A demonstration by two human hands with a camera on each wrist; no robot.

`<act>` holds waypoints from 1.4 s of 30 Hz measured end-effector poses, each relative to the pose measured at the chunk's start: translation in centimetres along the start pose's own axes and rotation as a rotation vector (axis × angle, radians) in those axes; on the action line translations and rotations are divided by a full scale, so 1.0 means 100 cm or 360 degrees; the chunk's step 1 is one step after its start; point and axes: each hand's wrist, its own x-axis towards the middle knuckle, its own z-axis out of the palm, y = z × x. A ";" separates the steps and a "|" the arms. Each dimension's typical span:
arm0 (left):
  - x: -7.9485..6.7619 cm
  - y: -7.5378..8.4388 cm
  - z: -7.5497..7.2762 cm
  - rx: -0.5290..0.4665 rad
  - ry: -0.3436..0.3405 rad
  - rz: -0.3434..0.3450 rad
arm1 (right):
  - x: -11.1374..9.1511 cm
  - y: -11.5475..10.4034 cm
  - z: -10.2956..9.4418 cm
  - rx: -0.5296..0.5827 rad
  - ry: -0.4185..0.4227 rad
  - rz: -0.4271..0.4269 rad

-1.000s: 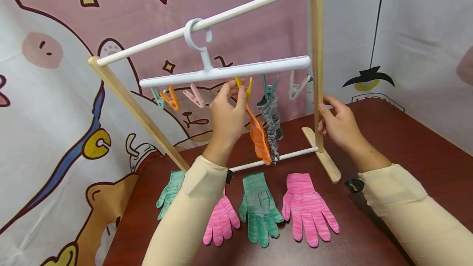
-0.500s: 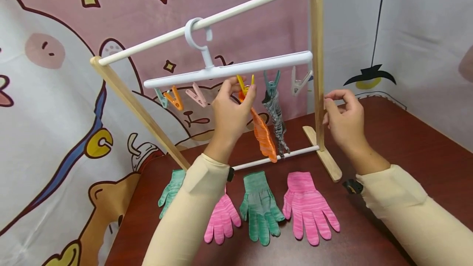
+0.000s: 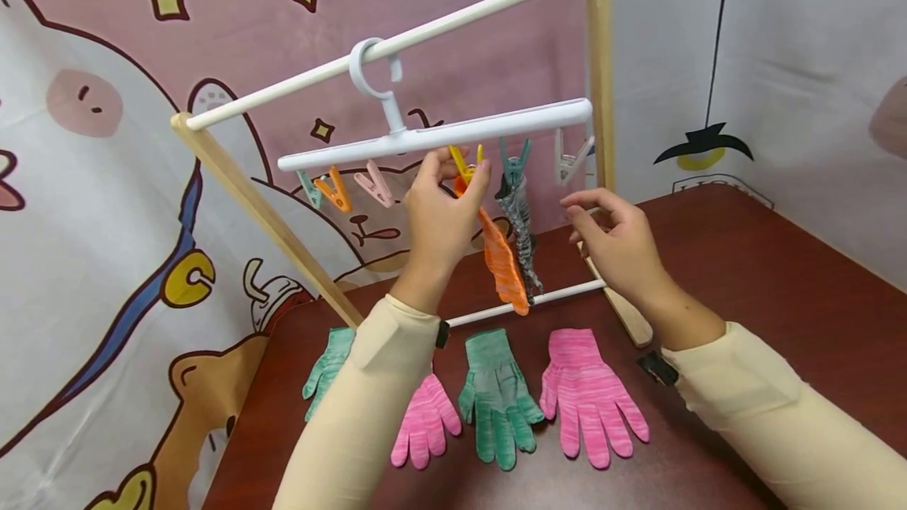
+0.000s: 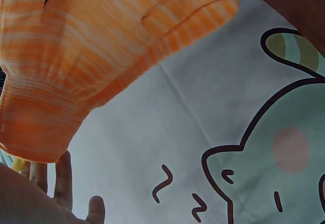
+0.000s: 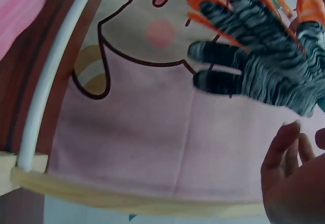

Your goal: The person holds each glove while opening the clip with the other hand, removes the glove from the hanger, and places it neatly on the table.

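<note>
My left hand [image 3: 442,215] pinches the cuff of an orange knit glove [image 3: 505,262] at a yellow clothespin [image 3: 465,167]. The glove hangs fingers down below a white clip hanger [image 3: 453,132]. In the left wrist view the orange glove [image 4: 76,46] spreads above the fingers. To its right, a black-and-white glove [image 3: 523,219] hangs from a teal clothespin [image 3: 515,160]. My right hand [image 3: 620,242] is in the air right of that glove, fingers loosely bent, holding nothing. The right wrist view shows it just apart from the black-and-white glove [image 5: 269,66].
The hanger hooks over the top rod of a wooden rack [image 3: 601,61]. Several other clothespins hang from it, including an orange one [image 3: 333,189] and a white one [image 3: 570,157]. Green [image 3: 499,400] and pink gloves [image 3: 591,400] lie on the dark table [image 3: 765,290] in front.
My right hand has let go of the rack's right post and moved left toward the hanging gloves. The left hand stays at the yellow clothespin; the hanging gloves have turned slightly.
</note>
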 end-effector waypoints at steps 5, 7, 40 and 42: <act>-0.001 0.000 -0.003 0.0023 0.0016 -0.0019 | -0.002 -0.028 0.014 0.0022 0.0069 -0.0042; 0.000 0.001 -0.003 0.0033 0.0014 -0.0030 | -0.006 -0.037 0.018 0.0029 0.0125 -0.0106; 0.007 0.007 -0.005 0.0295 -0.0006 -0.0002 | -0.004 -0.020 0.069 -0.0961 0.0255 -0.0814; 0.007 0.007 -0.006 0.0315 -0.0016 -0.0004 | -0.003 -0.019 0.070 -0.0987 0.0244 -0.0810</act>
